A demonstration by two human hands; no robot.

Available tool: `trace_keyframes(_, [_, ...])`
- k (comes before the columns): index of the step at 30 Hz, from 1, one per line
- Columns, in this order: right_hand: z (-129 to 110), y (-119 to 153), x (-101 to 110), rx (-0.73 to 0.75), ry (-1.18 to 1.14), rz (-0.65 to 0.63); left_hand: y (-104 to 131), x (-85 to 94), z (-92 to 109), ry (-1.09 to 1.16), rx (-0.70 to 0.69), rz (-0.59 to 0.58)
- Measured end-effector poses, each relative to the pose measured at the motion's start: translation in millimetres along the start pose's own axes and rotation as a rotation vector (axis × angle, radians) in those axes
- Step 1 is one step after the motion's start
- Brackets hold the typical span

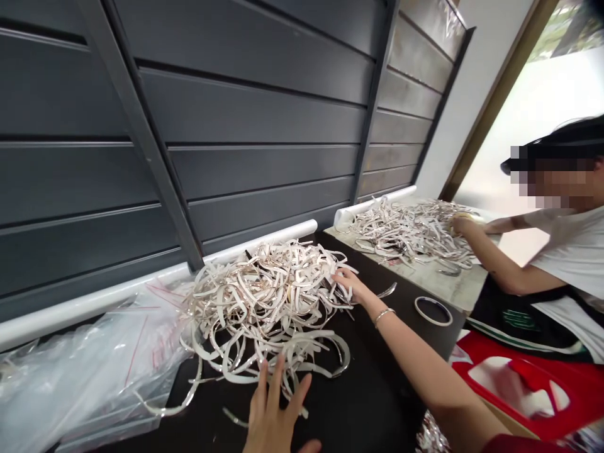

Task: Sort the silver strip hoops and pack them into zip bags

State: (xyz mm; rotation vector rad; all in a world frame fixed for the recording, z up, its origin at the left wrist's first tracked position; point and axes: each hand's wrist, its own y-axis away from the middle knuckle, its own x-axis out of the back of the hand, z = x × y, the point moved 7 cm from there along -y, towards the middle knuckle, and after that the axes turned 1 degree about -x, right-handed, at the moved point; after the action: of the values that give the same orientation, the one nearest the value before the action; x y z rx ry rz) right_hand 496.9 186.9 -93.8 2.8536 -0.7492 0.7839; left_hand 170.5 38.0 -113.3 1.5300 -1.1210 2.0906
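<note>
A large tangled heap of thin, curved whitish strips (268, 283) with a metallic sheen lies on the black tabletop (368, 371). My left hand (276, 409) is at the near edge of the heap, open with its fingers spread. Its fingertips are close to the loose looped strips; whether they touch is hard to tell. At the heap's right edge, my right hand (348, 286) touches the strips with fingers stretched out and thumb apart. Strips partly hide its fingertips. A thin bracelet (384, 316) circles the right wrist.
Clear plastic bags (108, 352) lie on the left. White tubes (264, 242) run along the grey slatted wall (255, 107). A ring-shaped roll (433, 311) sits on the right. Beyond, another person (561, 239) handles a second strip heap (410, 229). A red stool (519, 384) stands below.
</note>
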Motion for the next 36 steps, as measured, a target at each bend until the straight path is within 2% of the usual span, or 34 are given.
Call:
trace_keyframes(4, [-42,25,-36,0.087,-0.225,-0.065,-44,2.2,2,0.051,0.020,-0.069])
trace_keyframes(8, [-87,33,-54,0.172,-0.259,-0.053,-67,-0.3,-1,0.004,0.077,-0.084])
trace_keyframes(13, [-137,54,-74,0.320,-0.163,-0.109,-67,2.8,2,-0.048,0.037,0.011])
trace_keyframes(17, [-167,75,-89,0.449,0.066,-0.306,-63,1.8,2,-0.016,0.014,0.020])
trace_keyframes(20, [-186,83,-85,0.585,0.179,-0.456,-60,-0.5,-1,0.004,-0.005,0.030])
trace_keyframes(22, [-192,83,-71,0.643,0.175,-0.445,-59,-1.2,-2,0.009,-0.010,0.053])
trace_keyframes(24, [-187,77,-52,0.617,0.178,-0.353,-58,-1.2,-3,0.014,-0.021,0.077])
trace_keyframes(27, [-161,63,-18,0.521,0.207,-0.183,-57,0.1,-2,0.021,-0.036,0.103])
trace_keyframes(31, [-97,43,35,0.362,0.312,-0.009,-57,1.8,-3,0.029,-0.004,0.100])
trace_keyframes(36, [-11,35,88,0.162,0.514,-0.005,-57,5.9,0,0.030,0.006,0.089])
